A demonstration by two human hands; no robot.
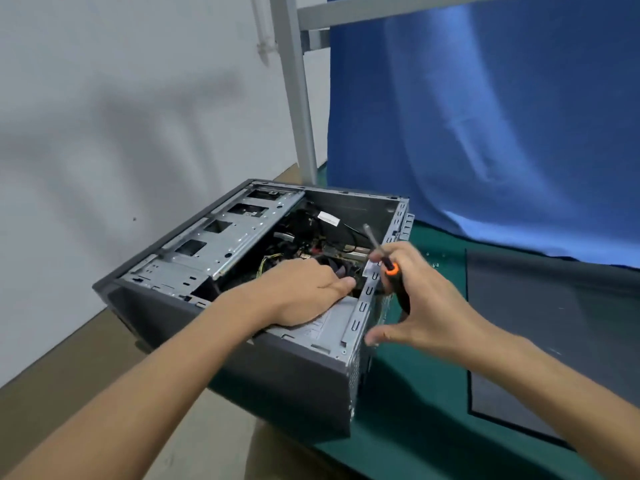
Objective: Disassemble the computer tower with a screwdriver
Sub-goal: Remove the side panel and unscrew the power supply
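We saw the right hand (426,299) holding the screwdriver (393,270), its fingers curled round the black and orange handle and its thumb spread wide below, touching nothing. The tool's long axis ran steeply up and away to the left, so the tip stood in the air above the open computer tower (277,375) and met no screw. The tower's perforated rear rail (363,306) lay just beside this hand on its left, between the two hands. The left hand (304,292) lay flat inside the case, on the power supply (325,323), with its fingertips dipping out of sight toward the fan (337,265). The tower lay on its side on the green mat (415,393). We judged the left hand nearer the inner parts, and that the tip had to swing down before any screw could be turned
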